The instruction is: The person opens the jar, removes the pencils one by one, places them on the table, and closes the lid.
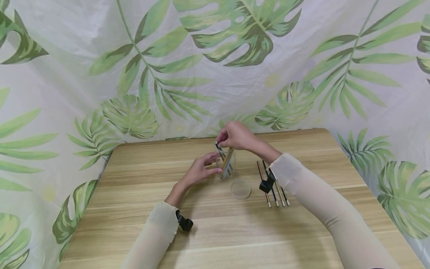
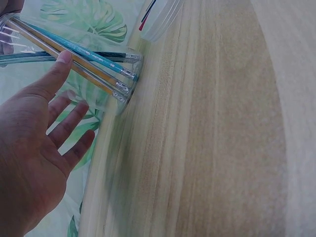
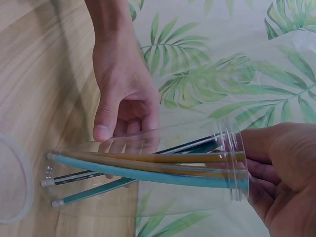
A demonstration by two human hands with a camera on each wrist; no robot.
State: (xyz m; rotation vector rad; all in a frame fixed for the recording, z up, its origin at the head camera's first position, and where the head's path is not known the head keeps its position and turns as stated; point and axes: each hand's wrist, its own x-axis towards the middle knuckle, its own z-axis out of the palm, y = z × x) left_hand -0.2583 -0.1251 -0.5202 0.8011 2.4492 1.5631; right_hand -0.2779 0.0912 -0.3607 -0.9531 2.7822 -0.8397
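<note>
A clear jar (image 1: 219, 164) stands upright near the back of the table, several pencils (image 3: 148, 170) leaning inside with eraser ends down. Some are yellow, some light blue, some dark. My left hand (image 1: 201, 169) is at the jar's left side, thumb in front and relaxed fingers spread behind, showing through the clear wall in the right wrist view. Over the jar's mouth, my right hand (image 1: 236, 136) has its fingers bent down at the rim, pinching at the top of a dark pencil (image 1: 218, 145); the fingertips are partly hidden.
A round clear lid (image 1: 240, 189) lies flat on the table in front of the jar. Right of it, several pencils (image 1: 273, 186) lie side by side, partly under the right forearm. A leaf-patterned cloth (image 1: 188, 74) hangs behind the table's back edge.
</note>
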